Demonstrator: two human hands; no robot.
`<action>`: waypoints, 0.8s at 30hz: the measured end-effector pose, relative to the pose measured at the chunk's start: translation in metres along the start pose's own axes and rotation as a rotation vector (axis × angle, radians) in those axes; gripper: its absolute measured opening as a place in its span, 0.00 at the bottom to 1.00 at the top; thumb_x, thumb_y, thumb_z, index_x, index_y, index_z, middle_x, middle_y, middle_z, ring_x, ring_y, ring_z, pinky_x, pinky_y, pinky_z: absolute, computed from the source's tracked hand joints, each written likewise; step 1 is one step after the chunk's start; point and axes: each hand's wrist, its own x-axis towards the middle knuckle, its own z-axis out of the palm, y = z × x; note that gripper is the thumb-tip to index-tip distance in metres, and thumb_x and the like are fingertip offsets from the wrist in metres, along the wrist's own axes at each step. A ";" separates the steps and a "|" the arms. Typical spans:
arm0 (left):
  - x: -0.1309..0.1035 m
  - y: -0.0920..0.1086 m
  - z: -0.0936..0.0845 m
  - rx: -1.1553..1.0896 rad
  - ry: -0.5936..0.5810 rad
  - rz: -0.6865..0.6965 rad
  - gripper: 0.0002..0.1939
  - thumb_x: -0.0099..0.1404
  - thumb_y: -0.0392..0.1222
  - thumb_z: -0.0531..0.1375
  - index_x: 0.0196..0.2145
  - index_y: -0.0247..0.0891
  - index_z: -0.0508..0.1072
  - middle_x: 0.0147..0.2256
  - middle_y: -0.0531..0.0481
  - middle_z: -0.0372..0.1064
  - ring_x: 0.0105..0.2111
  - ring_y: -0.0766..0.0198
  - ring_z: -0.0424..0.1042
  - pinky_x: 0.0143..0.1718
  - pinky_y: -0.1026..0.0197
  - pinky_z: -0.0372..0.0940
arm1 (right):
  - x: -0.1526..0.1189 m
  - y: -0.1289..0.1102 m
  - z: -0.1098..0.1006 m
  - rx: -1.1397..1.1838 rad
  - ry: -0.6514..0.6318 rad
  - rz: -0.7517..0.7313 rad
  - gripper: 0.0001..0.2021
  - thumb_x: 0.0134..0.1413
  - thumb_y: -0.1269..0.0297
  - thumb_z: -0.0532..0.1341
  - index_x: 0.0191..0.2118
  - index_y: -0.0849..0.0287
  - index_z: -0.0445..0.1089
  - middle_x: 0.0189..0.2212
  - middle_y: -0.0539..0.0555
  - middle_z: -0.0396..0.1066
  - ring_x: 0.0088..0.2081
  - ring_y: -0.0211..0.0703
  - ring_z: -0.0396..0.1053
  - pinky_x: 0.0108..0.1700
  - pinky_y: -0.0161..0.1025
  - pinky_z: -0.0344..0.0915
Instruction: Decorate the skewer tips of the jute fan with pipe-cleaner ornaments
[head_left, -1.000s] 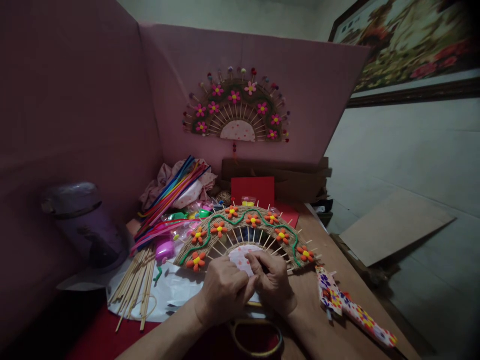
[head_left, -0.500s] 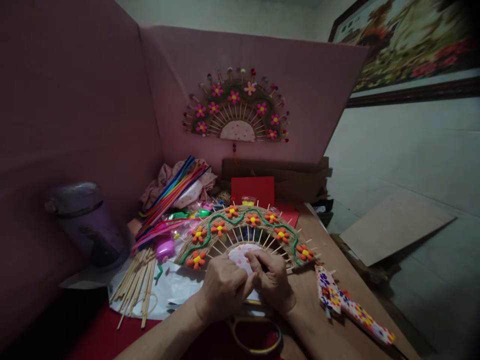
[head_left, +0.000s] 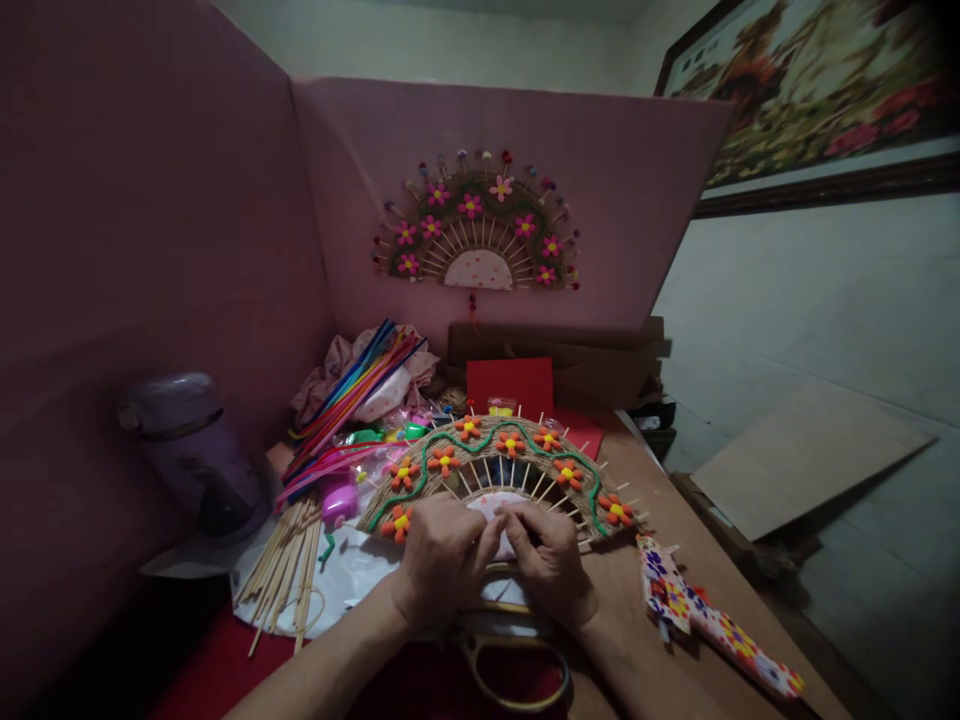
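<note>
My left hand [head_left: 444, 555] and my right hand [head_left: 551, 560] come together in front of a half-round fan [head_left: 480, 445]. Both have their fingers closed in a pinch, thumbs and fingertips nearly meeting. Whatever sits between the fingertips is too small or hidden to name. The fan is wound with brown twine over thin sticks, with orange clay flowers [head_left: 511, 445] and a wavy green strip [head_left: 598, 500] on it. Its white spotted centre [head_left: 491, 502] lies just behind my fingertips, partly covered. Below my hands is a pair of scissors, its handle [head_left: 568, 680] toward me.
Bamboo sticks [head_left: 285, 570] and colourful pipe cleaners [head_left: 352, 390] lie at left beside a lidded bottle [head_left: 199, 450]. A flower-patterned wrapped object [head_left: 720, 625] rests at right. A similar finished fan with pink flowers [head_left: 470, 205] hangs on the pink board [head_left: 615, 200].
My view has shifted slightly, so the scene sits a little lower and to the right. My fingertips have drawn closer together, still pinched before the fan's centre.
</note>
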 end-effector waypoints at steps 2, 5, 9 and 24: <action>0.001 0.000 0.000 -0.002 0.006 0.001 0.19 0.63 0.36 0.54 0.15 0.36 0.61 0.13 0.54 0.59 0.16 0.70 0.57 0.24 0.61 0.47 | 0.001 -0.001 -0.001 0.008 0.000 -0.001 0.07 0.57 0.69 0.54 0.32 0.59 0.70 0.27 0.53 0.73 0.31 0.40 0.71 0.34 0.34 0.65; 0.001 0.002 0.001 -0.006 0.004 0.026 0.18 0.62 0.36 0.54 0.15 0.36 0.62 0.14 0.54 0.59 0.16 0.70 0.57 0.24 0.61 0.48 | 0.001 -0.001 -0.002 0.009 0.001 0.002 0.08 0.57 0.69 0.54 0.32 0.59 0.70 0.27 0.53 0.73 0.30 0.40 0.71 0.33 0.34 0.65; 0.006 0.003 -0.001 0.009 0.010 0.023 0.18 0.62 0.36 0.54 0.15 0.36 0.62 0.14 0.54 0.59 0.16 0.70 0.58 0.24 0.62 0.48 | 0.000 0.000 -0.001 -0.005 -0.004 -0.011 0.08 0.57 0.69 0.54 0.33 0.58 0.70 0.27 0.53 0.73 0.30 0.39 0.70 0.34 0.34 0.64; 0.064 -0.058 -0.026 0.121 -0.026 -0.495 0.24 0.63 0.49 0.51 0.13 0.36 0.62 0.12 0.55 0.54 0.16 0.71 0.53 0.22 0.64 0.45 | -0.003 0.004 0.002 0.014 -0.005 0.007 0.07 0.57 0.69 0.55 0.30 0.59 0.69 0.24 0.51 0.70 0.27 0.38 0.68 0.32 0.34 0.61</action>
